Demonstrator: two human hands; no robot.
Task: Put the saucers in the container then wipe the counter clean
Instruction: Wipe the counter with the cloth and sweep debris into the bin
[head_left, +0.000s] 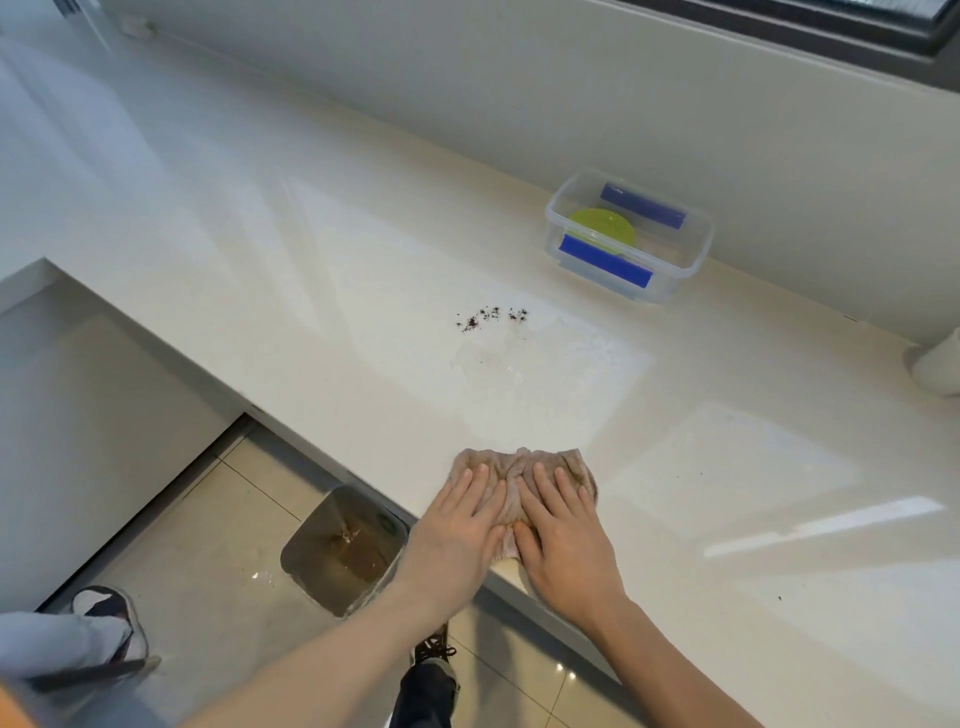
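A beige cloth (519, 462) lies at the front edge of the white counter (311, 291). My left hand (457, 530) and my right hand (561, 535) press flat on it side by side, fingers straight. Beyond the cloth, dark crumbs (491, 317) are scattered beside a wet smear. A clear plastic container (685, 260) with blue clips stands at the back right by the wall, with a green saucer (605, 228) inside it.
A metal bin (343, 545) stands open on the tiled floor just below the counter edge, left of my hands. A white object (940, 364) sits at the counter's far right. Another person's shoe (104, 613) is at the lower left.
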